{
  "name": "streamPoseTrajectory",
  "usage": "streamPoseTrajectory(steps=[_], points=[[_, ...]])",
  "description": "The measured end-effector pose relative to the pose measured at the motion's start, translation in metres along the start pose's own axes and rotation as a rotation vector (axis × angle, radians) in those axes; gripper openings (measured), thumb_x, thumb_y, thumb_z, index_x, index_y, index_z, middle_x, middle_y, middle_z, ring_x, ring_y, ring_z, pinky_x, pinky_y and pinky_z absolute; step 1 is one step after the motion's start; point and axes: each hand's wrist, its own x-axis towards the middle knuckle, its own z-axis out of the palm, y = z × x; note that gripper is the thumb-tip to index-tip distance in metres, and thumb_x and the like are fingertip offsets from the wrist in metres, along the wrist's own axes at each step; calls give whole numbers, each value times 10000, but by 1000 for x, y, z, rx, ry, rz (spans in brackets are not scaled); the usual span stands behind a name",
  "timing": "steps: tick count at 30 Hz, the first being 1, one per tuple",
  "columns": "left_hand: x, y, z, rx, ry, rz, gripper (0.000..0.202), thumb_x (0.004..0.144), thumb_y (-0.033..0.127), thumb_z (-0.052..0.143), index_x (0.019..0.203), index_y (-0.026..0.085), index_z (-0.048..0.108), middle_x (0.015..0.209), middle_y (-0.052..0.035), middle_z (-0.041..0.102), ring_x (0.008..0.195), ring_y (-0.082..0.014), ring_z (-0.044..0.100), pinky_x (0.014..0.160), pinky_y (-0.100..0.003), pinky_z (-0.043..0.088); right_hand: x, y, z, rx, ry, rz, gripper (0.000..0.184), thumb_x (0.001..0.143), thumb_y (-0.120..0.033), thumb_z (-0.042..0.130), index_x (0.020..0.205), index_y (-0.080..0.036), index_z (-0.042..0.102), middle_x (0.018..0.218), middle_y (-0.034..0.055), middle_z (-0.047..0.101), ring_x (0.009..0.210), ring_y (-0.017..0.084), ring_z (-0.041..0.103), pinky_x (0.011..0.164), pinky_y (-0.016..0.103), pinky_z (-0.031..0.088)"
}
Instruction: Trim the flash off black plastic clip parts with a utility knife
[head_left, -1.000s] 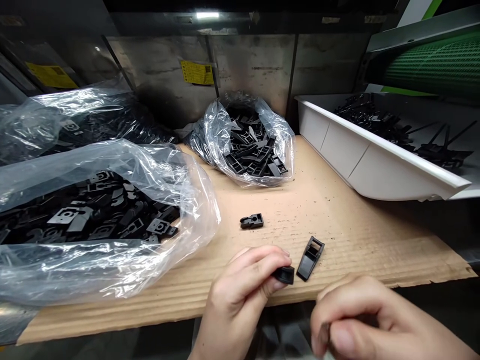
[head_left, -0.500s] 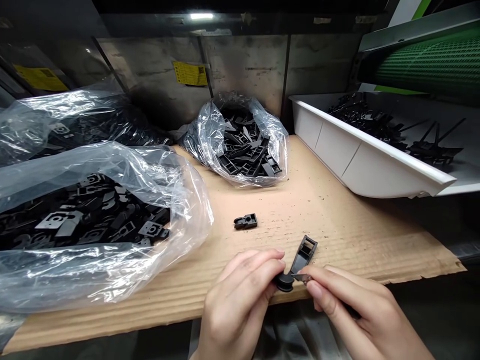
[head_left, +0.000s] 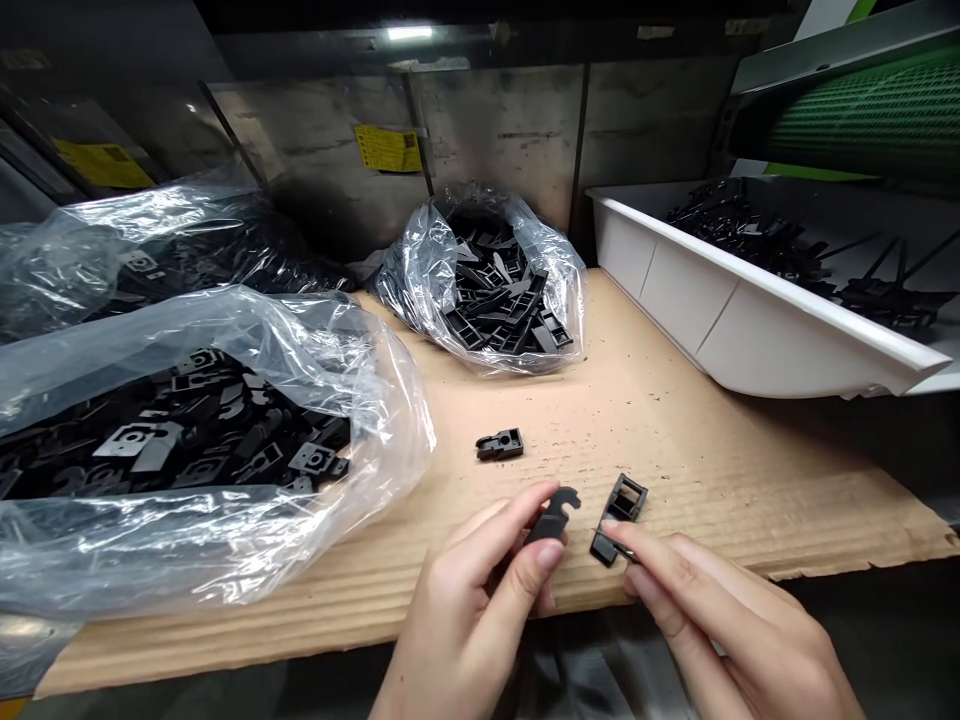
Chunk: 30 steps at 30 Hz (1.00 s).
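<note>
Black plastic dominated what I saw on my remote feed from the head camera, and I watched the two hands at the front edge of the cardboard-covered desk. The left hand was closed in a pinch, its thumb and fingers gripping a flat black plastic piece above the cardboard. That piece's long axis ran on a slant, low at the left and high at the right, and its hooked end pointed up and to the right. The right hand was pinched too, its fingertips closed on a thin dark sliver at the lower end of a black rectangular frame clip. The clip's long axis slanted the same way, with its open window at the far end; I could not tell whether it rested on the desk or was lifted. A small black clip lay apart, farther up the desk. To the left, a clear plastic bag held a heap of black parts, a second bag sat at the back, and a white tray of black parts stood at the right.
</note>
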Motion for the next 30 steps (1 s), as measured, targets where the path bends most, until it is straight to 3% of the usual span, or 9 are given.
streamPoseTrajectory(steps=[5, 10, 14, 18, 22, 30], points=[[-2, -4, 6, 116, 53, 146, 334, 874, 137, 496, 1182, 224, 588, 759, -9, 615, 674, -129, 598, 680, -208, 472, 5, -4, 5, 24, 13, 70, 281, 853, -88, 485, 1121, -133, 554, 936, 54, 717, 764, 125, 690, 701, 145, 532], [-3, -2, 5, 119, 29, 127, 324, 885, 113, 461, 1147, 247, 597, 856, -16, 613, 752, -138, 594, 700, -207, 453, 12, -3, -1, 69, -44, 95, 226, 872, -137, 465, 1055, -186, 586, 824, 35, 664, 760, 140, 662, 649, 186, 532], [0, 4, -1, 148, -114, 78, 247, 907, 156, 404, 948, 206, 643, 824, -22, 604, 753, -157, 590, 673, -235, 439, 19, 8, -18, -72, -199, -67, 224, 871, -162, 473, 1057, -180, 596, 730, 39, 587, 628, 152, 583, 521, 254, 486], [3, 5, -2, 218, -274, 83, 277, 923, 193, 335, 877, 166, 607, 792, -38, 588, 751, -174, 576, 672, -267, 422, 28, 12, -29, -177, -318, -208, 222, 874, -160, 451, 950, -135, 658, 634, 54, 551, 574, 176, 528, 472, 292, 431], [5, 6, -1, 253, -301, 57, 277, 927, 193, 328, 860, 179, 596, 785, -25, 580, 750, -170, 564, 674, -270, 409, 33, 10, -29, -190, -369, -297, 261, 862, -104, 422, 895, -120, 680, 602, 53, 540, 561, 173, 499, 468, 285, 381], [8, 8, -1, 319, -315, 91, 269, 928, 181, 325, 869, 182, 588, 793, -20, 577, 754, -167, 555, 675, -272, 406, 32, 12, -30, -245, -364, -344, 276, 861, -95, 401, 901, -115, 674, 629, 49, 533, 577, 170, 456, 507, 299, 329]])
